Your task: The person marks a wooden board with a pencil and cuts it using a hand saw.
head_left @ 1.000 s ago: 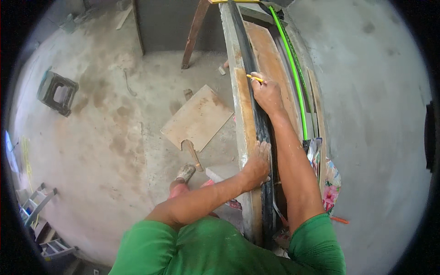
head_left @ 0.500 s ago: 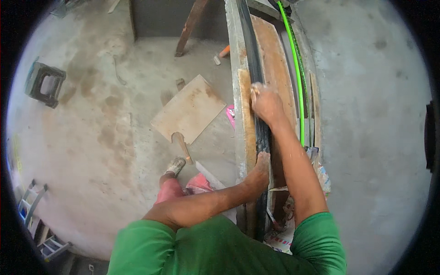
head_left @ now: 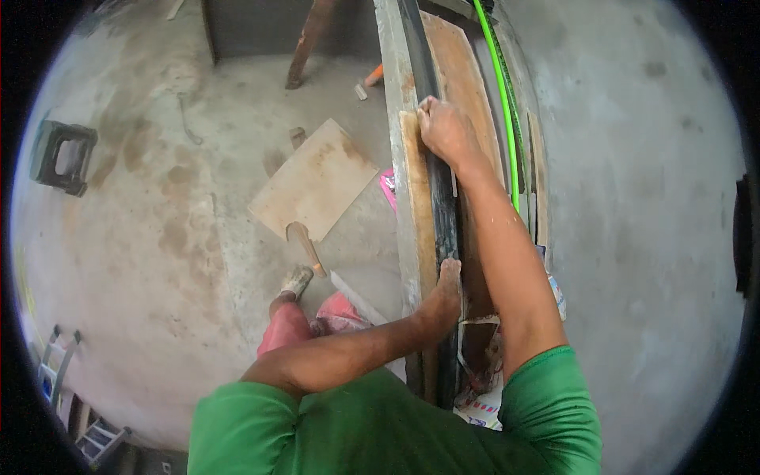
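Concrete floor (head_left: 158,237), grey, stained brown in patches, seen from well above; rough grey plastered wall (head_left: 633,198) fills the right side.

Between floor and wall, a narrow top edge runs from near to far. Its parts, left to right: a pale weathered wooden plank (head_left: 412,198) with a worn, chipped surface; a long black strip (head_left: 443,214), smooth and dark, lying in the gap beside the plank; a wider brown board (head_left: 463,87), flat, with a rusty tone. A bright green hose (head_left: 503,103) runs along the far right of the board, close to the wall.

Right hand (head_left: 445,131): closed as a fist over the black strip at its far part, fingers curled over the plank edge, grip tight on the strip. Left hand (head_left: 447,285): nearer, pressed against the same strip at the plank's side; fingers are hidden behind the edge, so whether its grip closes round the strip cannot be told.

Below on the floor: a square plywood sheet (head_left: 313,182), tan, lying flat and turned diamond-wise; a wooden-handled tool (head_left: 305,241) touching its near corner; a dark hollow block (head_left: 63,154) far left; a leaning reddish timber (head_left: 309,39) at the far end. A ladder (head_left: 55,364) shows at the near left rim. Green shirt sleeves, pink shorts and one foot are visible.
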`<state>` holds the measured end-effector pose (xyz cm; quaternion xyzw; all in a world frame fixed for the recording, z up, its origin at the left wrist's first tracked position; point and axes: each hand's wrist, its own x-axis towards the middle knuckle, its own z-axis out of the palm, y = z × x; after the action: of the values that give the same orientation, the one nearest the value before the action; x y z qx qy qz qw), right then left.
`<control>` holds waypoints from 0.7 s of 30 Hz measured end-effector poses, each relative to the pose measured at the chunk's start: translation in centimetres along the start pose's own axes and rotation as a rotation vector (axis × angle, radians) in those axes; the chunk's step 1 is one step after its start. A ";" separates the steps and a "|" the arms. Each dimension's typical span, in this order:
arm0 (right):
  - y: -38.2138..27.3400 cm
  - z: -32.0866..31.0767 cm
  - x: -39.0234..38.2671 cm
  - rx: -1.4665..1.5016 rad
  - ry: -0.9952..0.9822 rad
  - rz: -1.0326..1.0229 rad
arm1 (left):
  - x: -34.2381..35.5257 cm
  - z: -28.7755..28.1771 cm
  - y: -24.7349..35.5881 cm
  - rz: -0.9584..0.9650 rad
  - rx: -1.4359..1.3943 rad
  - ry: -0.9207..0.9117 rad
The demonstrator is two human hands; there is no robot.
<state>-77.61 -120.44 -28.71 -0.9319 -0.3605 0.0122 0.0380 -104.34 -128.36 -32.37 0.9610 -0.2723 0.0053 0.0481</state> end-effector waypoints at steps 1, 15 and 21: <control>0.3 0.0 0.2 -0.004 0.021 0.015 | 0.1 -0.1 -0.1 0.012 -0.004 0.007; -2.4 -3.7 -22.6 0.005 -0.249 0.193 | 2.4 5.6 1.4 0.152 -0.702 0.497; -0.5 -10.8 -24.7 0.396 0.452 0.440 | 1.2 -0.8 -1.1 0.069 -0.150 0.073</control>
<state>-95.69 -137.38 -18.06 -0.9408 -0.1246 -0.1167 0.2928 -102.77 -127.96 -31.59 0.9440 -0.3028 0.0216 0.1296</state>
